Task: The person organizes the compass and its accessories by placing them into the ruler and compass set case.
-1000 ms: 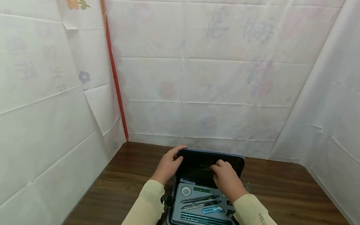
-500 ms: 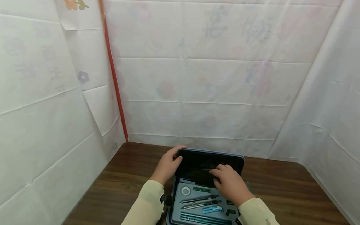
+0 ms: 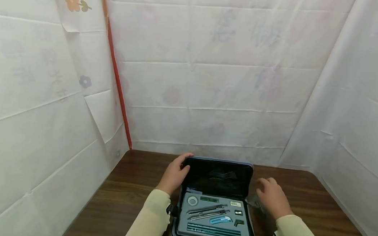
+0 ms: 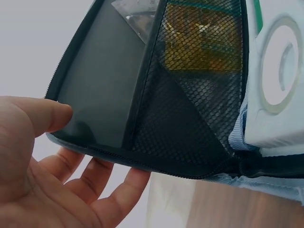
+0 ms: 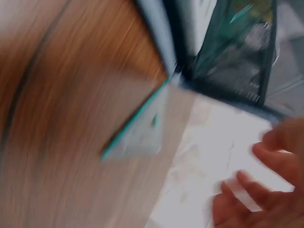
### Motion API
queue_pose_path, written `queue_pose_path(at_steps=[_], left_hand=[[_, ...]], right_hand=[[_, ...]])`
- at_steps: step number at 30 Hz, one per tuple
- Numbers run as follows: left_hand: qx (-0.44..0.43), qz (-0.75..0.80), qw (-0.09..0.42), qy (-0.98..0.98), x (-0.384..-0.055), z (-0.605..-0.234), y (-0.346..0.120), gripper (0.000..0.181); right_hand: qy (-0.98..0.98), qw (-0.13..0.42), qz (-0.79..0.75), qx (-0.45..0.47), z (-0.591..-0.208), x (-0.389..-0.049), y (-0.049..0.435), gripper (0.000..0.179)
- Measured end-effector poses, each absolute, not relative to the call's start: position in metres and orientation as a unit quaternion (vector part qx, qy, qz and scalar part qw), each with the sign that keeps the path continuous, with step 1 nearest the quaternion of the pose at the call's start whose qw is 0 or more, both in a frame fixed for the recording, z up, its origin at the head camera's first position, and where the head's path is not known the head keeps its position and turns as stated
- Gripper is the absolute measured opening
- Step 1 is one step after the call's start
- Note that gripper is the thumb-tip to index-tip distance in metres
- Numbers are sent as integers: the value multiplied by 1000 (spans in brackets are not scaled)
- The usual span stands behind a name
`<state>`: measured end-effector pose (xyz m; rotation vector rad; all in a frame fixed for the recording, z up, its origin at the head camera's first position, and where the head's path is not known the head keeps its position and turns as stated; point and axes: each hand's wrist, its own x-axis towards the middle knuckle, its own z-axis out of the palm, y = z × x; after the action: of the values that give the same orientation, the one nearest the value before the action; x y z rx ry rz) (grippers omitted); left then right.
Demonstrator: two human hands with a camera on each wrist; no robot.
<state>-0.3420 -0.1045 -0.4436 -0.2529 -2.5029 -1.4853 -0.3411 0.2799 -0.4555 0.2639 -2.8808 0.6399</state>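
Note:
My left hand holds the raised lid of a zippered drawing-set case at its left corner, thumb on the inner face and fingers behind, as the left wrist view shows. Inside the lid, a black mesh pocket has clear and yellowish plastic in it. My right hand hovers to the right of the case with fingers loosely bent and nothing between them. Close by, a clear set square with a green edge lies on the table beside the case; in the head view the hand partly covers it.
The case's grey tray bears a tape roll, two compasses, a blue cutter, green pencils, an eraser and a sharpener. White sheeting encloses the brown wooden table.
My right hand has come out of the lid pocket and moved right, over the table beside the case. Clear plastic now shows in the pocket. My left hand keeps its hold on the lid.

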Motion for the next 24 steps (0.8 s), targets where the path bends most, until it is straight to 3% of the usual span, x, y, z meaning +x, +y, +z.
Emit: queue_pose_path(at_steps=[4,7,10,14,24], left_hand=[[-87,-496,112,-857,-341,-441,-108,46],[-86,-473,132,-867,-339,-436,-109,43],[-86,-451,155,-875,-336,-429,-108,39],[-83,-436,161,-882,-331,-422,-107,37],[-79,-448,154,-877,-334,-424,-109,41]], right_hand=[[-981,-48,178,61,-467,-349,291,83],[-980,-92,166,63,-477,-352,291,96],[-981,-96,151,78,-482,-352,288,85],[-982,-75,141,101,-483,-348,286,56],[-983,-40,132,123,-478,-346,289,24]])
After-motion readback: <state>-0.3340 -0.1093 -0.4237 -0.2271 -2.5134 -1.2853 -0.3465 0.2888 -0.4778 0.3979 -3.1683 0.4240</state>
